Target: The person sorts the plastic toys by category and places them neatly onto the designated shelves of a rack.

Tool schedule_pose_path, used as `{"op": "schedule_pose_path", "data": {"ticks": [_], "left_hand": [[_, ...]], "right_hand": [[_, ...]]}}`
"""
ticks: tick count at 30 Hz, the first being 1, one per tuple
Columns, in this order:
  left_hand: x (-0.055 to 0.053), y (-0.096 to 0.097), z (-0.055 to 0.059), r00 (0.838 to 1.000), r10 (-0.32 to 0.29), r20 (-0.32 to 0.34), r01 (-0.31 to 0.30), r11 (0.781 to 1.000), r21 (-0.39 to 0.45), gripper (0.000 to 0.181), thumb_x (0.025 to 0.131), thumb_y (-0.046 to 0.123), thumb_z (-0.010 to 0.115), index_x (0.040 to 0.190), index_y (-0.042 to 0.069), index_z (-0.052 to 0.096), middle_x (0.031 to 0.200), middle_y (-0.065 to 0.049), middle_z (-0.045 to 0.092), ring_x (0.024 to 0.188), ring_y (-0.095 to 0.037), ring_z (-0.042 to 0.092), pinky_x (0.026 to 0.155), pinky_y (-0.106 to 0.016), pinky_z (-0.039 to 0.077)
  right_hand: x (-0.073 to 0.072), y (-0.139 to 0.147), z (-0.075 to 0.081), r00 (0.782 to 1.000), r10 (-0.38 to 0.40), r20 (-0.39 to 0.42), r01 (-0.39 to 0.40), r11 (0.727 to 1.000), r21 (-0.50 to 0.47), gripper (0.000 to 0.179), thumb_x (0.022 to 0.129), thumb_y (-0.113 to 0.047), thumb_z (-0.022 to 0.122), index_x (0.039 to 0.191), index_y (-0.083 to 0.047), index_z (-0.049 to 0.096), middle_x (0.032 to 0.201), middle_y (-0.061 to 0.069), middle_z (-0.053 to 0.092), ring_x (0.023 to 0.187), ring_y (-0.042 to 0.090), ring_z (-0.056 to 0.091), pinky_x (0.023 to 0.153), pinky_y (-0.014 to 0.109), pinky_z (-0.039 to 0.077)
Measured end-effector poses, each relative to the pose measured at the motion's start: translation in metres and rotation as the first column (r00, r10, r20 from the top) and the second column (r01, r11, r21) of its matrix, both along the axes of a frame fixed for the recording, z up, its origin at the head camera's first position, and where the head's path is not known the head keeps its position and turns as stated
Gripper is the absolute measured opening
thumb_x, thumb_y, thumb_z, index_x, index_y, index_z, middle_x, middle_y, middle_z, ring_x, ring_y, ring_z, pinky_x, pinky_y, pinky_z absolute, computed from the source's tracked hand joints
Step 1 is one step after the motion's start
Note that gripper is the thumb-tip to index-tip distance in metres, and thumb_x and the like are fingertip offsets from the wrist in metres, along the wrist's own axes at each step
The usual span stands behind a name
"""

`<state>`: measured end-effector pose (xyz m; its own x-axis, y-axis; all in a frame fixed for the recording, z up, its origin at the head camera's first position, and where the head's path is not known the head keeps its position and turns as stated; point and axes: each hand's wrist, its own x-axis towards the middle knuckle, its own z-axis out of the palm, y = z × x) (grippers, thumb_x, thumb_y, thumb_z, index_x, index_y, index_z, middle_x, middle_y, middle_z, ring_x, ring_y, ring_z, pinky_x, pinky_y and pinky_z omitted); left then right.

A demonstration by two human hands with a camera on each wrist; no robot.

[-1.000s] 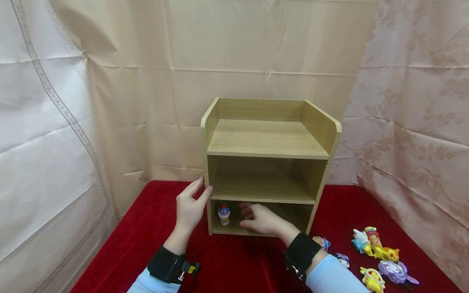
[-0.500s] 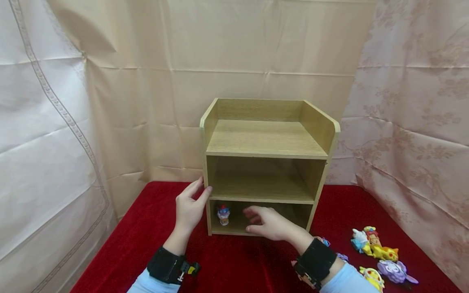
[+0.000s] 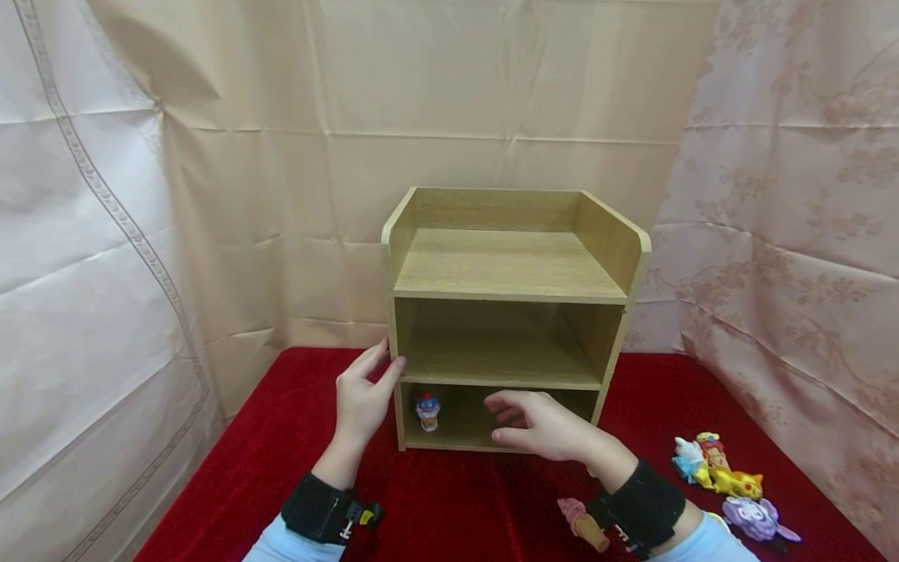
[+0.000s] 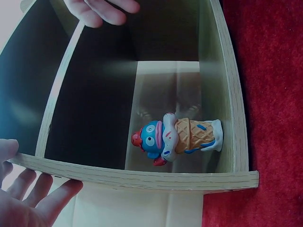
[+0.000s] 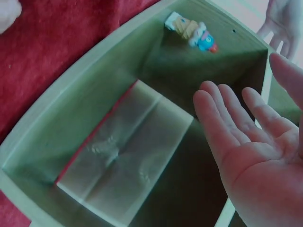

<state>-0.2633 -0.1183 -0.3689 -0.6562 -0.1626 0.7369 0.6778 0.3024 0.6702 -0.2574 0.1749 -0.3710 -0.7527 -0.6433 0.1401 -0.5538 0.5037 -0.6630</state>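
My relaxed right hand is empty and my extended left hand touches the wooden shelf, with one ice-cream-cone figurine inside, other toys unshelved.

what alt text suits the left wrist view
A blue-headed toy figurine with a tan cone body stands in a pale wooden shelf unit, pictured sideways; the left hand touches the unit's side, the right hand shows at top.

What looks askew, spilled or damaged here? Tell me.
Nothing looks spilled or damaged. Only mildly odd: the pink cone lies on its side on the red cloth, apart from the visible toy cluster, while the blue-headed toy stands upright in the cabinet.
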Motion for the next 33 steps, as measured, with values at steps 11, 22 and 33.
{"op": "schedule_pose_path", "data": {"ticks": [11, 22, 33], "left_hand": [[0.001, 0.0, 0.001, 1.0, 0.001, 0.011, -0.001, 1.0, 0.013, 0.04, 0.089, -0.006, 0.075, 0.128, -0.009, 0.065, 0.125, -0.024, 0.067, 0.11, -0.036, 0.068, 0.087, -0.014, 0.05], [0.001, 0.001, 0.002, 1.0, -0.011, 0.017, 0.01, 1.0, 0.019, 0.04, 0.089, -0.006, 0.074, 0.128, -0.008, 0.065, 0.126, -0.024, 0.067, 0.11, -0.036, 0.068, 0.086, -0.012, 0.05], [0.001, 0.0, 0.002, 1.0, -0.013, 0.024, 0.013, 1.0, 0.013, 0.041, 0.09, -0.006, 0.074, 0.129, -0.008, 0.064, 0.126, -0.024, 0.066, 0.112, -0.036, 0.067, 0.087, -0.011, 0.049]], "right_hand": [[0.008, 0.029, 0.014, 0.998, -0.048, -0.044, 0.048, 0.999, 0.005, 0.045, 0.101, -0.024, 0.068, 0.137, 0.0, 0.058, 0.132, 0.016, 0.062, 0.117, 0.035, 0.064, 0.096, 0.051, 0.052], [0.017, 0.049, 0.02, 0.991, -0.1, -0.085, 0.101, 0.995, 0.001, 0.042, 0.099, -0.025, 0.07, 0.133, -0.001, 0.061, 0.127, 0.014, 0.065, 0.113, 0.033, 0.066, 0.092, 0.047, 0.056], [0.024, 0.059, 0.022, 0.967, -0.156, -0.203, 0.178, 0.979, 0.097, 0.039, 0.097, -0.029, 0.073, 0.127, -0.004, 0.066, 0.117, 0.006, 0.07, 0.099, 0.021, 0.071, 0.082, 0.036, 0.058]]}}
